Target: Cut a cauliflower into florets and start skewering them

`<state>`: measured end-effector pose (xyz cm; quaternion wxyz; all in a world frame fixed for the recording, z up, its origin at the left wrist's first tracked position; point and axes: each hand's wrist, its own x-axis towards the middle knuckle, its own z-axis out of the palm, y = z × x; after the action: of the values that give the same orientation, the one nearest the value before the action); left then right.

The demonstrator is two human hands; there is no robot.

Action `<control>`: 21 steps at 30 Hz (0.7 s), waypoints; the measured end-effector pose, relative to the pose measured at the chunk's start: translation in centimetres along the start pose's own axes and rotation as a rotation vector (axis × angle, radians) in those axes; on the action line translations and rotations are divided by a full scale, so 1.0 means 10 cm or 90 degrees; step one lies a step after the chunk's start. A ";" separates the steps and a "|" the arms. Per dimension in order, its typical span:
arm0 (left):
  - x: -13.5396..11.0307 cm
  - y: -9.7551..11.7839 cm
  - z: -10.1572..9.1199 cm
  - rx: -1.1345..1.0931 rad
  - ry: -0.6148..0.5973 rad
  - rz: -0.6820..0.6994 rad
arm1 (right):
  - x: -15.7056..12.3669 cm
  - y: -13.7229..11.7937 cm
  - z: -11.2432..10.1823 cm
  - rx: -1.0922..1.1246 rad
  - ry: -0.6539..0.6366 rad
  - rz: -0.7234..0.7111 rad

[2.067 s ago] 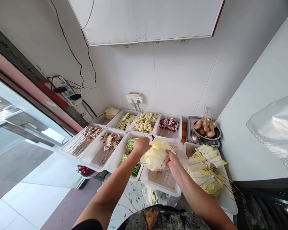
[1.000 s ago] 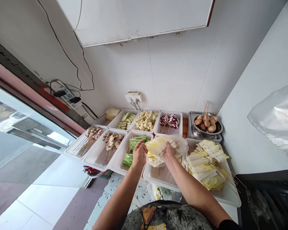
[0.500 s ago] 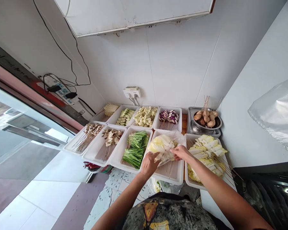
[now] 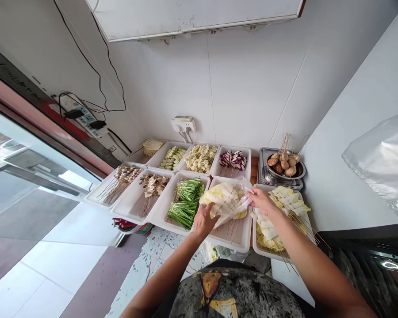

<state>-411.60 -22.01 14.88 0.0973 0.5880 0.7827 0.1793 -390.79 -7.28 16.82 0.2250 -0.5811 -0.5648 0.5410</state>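
Note:
A thin clear plastic bag (image 4: 219, 194) lies over skewered cabbage pieces (image 4: 230, 201) in the front white tray (image 4: 239, 247). My left hand (image 4: 204, 221) grips the bag's near left edge, thumb and fingers curled around it. At the bag's right side, my right hand (image 4: 262, 199) pinches the film between thumb and fingertips and holds it stretched. Bare skewer sticks show below the bag in the tray. Just to the right, another tray holds more skewered cabbage (image 4: 281, 212), partly covered by my right forearm. Skewered green chives (image 4: 185, 203) lie to the left.
More white trays hold skewered eggplant (image 4: 232, 160), cauliflower (image 4: 201, 159), sliced green vegetable (image 4: 173, 158) and mushrooms (image 4: 152, 185). A metal bowl (image 4: 300, 170) of skewered brown mushrooms sits on stacked metal trays at the back right. Plastic film (image 4: 381, 154) hangs at the right wall.
My right hand has moved right and slightly up, drawing the bag's edge out with it. More cabbage shows through the film. My left hand has shifted slightly and stays at the bag's left edge.

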 end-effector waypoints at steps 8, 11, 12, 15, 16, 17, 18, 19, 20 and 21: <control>0.44 -0.11 -0.59 -0.152 -0.064 -0.106 | 0.08 -0.82 -0.25 0.235 -0.109 0.002; 0.57 -0.03 -0.77 -0.025 -0.140 -0.044 | 0.01 -1.20 -0.25 0.339 -0.209 -0.024; 0.61 0.01 -0.84 0.026 -0.184 -0.012 | -0.01 -1.33 -0.24 0.366 -0.235 -0.034; 0.74 0.11 -1.12 0.108 -0.285 0.076 | -0.01 -1.73 -0.18 0.417 -0.290 -0.057; 0.77 0.12 -1.24 0.107 -0.292 0.089 | -0.01 -1.85 -0.18 0.427 -0.301 -0.063; 0.80 0.12 -1.37 0.098 -0.282 0.095 | -0.01 -1.96 -0.20 0.433 -0.308 -0.068; 0.83 0.12 -1.50 0.087 -0.262 0.095 | -0.02 -2.06 -0.24 0.437 -0.313 -0.072; 0.84 0.10 -1.62 0.080 -0.238 0.094 | -0.04 -2.14 -0.29 0.437 -0.318 -0.074; 0.84 0.08 -1.74 0.081 -0.217 0.093 | -0.07 -2.21 -0.35 0.436 -0.322 -0.075; 0.83 0.06 -1.83 0.089 -0.204 0.098 | -0.10 -2.27 -0.41 0.432 -0.326 -0.076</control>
<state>-420.15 -16.98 32.35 0.1657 0.6725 0.7204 0.0355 -396.28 -0.84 38.27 0.2866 -0.2873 -0.4251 0.8091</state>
